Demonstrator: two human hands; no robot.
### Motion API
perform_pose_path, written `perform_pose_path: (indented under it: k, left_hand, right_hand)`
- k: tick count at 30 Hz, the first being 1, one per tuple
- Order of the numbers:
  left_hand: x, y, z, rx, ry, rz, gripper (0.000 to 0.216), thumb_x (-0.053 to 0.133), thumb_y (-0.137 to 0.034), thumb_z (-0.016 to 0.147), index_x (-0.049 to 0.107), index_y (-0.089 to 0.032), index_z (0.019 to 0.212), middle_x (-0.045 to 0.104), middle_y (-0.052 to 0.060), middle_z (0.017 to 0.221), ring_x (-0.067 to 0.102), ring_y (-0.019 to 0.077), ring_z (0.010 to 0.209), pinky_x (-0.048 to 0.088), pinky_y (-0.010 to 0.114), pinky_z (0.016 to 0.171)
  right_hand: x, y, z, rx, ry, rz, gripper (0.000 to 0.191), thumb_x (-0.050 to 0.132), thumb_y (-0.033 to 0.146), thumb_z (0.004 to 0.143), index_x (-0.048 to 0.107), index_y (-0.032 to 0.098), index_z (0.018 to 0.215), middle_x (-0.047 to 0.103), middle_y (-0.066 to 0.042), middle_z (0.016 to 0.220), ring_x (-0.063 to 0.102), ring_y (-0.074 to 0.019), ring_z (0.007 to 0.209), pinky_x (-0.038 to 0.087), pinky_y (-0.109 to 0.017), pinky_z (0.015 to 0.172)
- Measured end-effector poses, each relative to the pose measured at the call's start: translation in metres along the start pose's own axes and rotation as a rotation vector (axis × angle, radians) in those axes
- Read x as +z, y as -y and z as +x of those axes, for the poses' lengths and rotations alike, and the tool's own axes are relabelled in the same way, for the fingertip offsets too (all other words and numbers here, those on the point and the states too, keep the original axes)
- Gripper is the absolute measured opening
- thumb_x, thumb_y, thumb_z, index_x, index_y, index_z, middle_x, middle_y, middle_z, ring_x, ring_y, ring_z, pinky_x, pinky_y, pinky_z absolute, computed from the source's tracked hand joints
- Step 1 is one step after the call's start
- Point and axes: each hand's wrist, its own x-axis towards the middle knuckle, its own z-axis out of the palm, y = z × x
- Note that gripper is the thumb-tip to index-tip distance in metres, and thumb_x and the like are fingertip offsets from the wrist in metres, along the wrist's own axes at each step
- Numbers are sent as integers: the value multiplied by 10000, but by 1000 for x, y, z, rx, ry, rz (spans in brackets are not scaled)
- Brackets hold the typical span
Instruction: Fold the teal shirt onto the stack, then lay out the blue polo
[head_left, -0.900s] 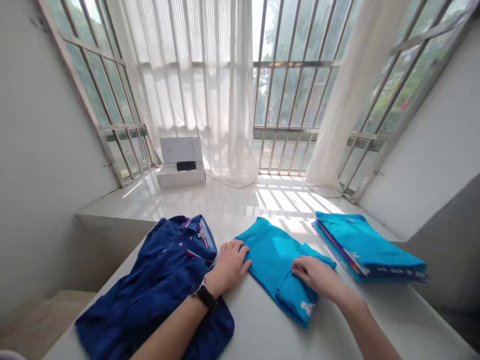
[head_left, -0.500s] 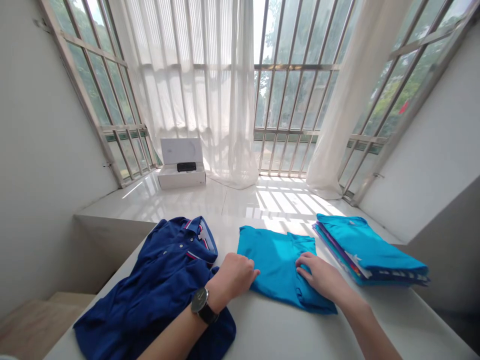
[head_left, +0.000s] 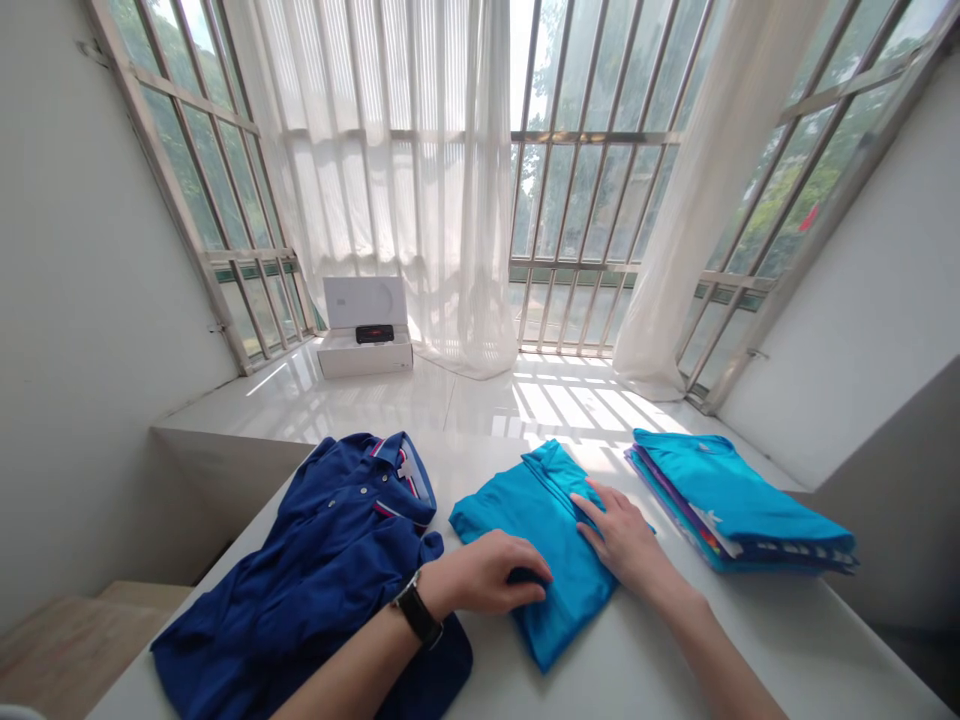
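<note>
A turquoise folded shirt lies turned at an angle on the white surface, with a folded strip along its upper right side. My left hand, with a black watch on its wrist, hovers over or rests on the shirt's near left part. Its fingers are curved, and a gap shows between them and the thumb. On the right side of the same shirt lies my right hand, fingers spread and flat against the cloth. Left of both hands is a navy polo shirt, laid out with its collar toward the window, partly covered by my left forearm.
A stack of folded clothes, turquoise on top, sits to the right. On the sill stands an open white box with a black object in it. White curtains hang before barred windows.
The turquoise shirt has been rotated, so a corner now points toward me. My left hand has moved right and its fingers have loosened from a fist. My right hand has shifted slightly away from me.
</note>
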Motion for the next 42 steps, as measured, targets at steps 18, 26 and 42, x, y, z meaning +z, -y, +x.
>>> perform_pose_path:
  k: [18,26,42]
  left_hand:
    - [-6,18,-14,-193,12,325,1011,657,-834,626,414,-328,1467,456,108,1507,400,414,1331,313,610,1082]
    - [-8,17,-10,-74,-22,216,791,774,-598,714,526,-215,1360,602,120,1325,544,299,1183,437,406,1027]
    - [-1,10,-2,-105,-17,424,361,708,-463,844,662,-229,1115,678,60,1158,600,251,1042,442,384,940]
  right_hand:
    - [19,-14,4,214,29,68,423,378,371,993,542,180,1332,641,-147,1178,614,-280,1071,489,-371,861]
    - [36,-22,7,87,-98,280,432,349,392,996,545,210,1335,604,-126,1327,573,-283,1201,471,-434,992]
    - [-1,-4,-3,279,186,218,244,405,418,965,525,219,890,688,-65,841,660,-242,791,375,-299,604]
